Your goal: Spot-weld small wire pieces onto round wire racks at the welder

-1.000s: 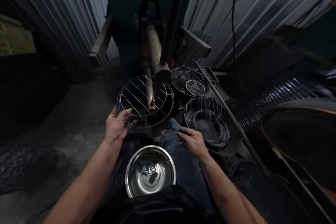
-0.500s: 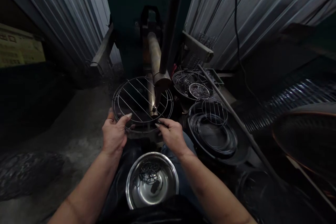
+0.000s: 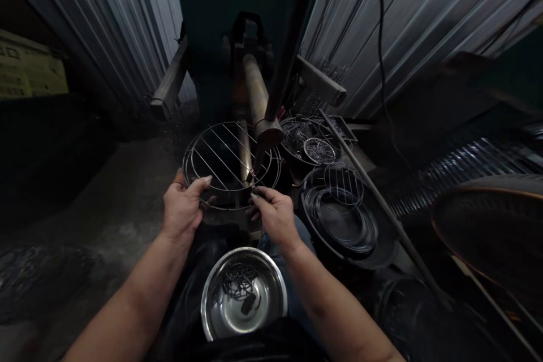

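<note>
A round wire rack (image 3: 229, 150), with two rings and parallel cross bars, is held roughly level in front of me. My left hand (image 3: 183, 203) grips its left rim, thumb on top and fingers below. My right hand (image 3: 274, 212) is pinched at the rack's front edge; whatever small piece lies between its fingertips is too dark to make out. Just beyond those fingertips, a pointed tip under the upper brass-coloured cylinder (image 3: 257, 93) meets the rack area above a lower brass-coloured bar (image 3: 245, 153). Beneath my wrists, a shiny metal bowl (image 3: 206, 308) holds tangled wire loops (image 3: 240, 280) and a dark lump.
To the right stand a basin with coiled wire (image 3: 369, 232) and a small rack, and another with loose wire pieces (image 3: 292, 133). A long bar (image 3: 373, 184) slants past them. Wooden beams (image 3: 169, 82) flank the machine. A yellow crate (image 3: 31, 70) is far left.
My right fingertips have shifted slightly at the rack's front edge, with more fingers showing below. The rack stays in nearly the same place. The camera view has tilted a little.
</note>
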Motion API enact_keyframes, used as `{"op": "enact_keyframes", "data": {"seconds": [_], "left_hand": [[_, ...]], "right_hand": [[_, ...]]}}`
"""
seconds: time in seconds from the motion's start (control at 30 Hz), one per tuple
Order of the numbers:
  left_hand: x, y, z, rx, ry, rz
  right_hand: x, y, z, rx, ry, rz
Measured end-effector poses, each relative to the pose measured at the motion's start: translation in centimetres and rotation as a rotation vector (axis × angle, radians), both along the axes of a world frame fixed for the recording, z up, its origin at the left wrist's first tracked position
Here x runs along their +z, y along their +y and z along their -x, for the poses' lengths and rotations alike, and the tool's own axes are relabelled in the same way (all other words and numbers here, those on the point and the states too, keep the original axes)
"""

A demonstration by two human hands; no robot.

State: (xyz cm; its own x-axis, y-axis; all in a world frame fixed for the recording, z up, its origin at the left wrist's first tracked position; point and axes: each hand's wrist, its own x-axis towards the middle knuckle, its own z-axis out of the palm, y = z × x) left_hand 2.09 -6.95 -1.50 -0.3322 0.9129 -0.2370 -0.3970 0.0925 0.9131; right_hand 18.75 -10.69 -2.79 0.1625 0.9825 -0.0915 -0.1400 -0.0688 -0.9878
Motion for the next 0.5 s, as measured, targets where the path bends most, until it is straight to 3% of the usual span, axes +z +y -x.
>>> {"op": "enact_keyframes", "data": {"seconds": [0.07, 0.17, 0.5], "left_hand": [[-0.6, 0.4, 0.2, -0.004, -0.03, 0.024], [-1.4, 0.7, 0.3, 0.001, -0.06, 0.057], [-1.0, 0.2, 0.0, 0.029, -0.046, -0.03]], "right_hand": [[0.6, -0.3, 0.2, 0.028, 0.126, 0.06], [0.9, -0.8, 0.1, 0.061, 0.173, 0.009], [-2.1, 0.5, 0.0, 0.015, -0.156, -0.095]]}}
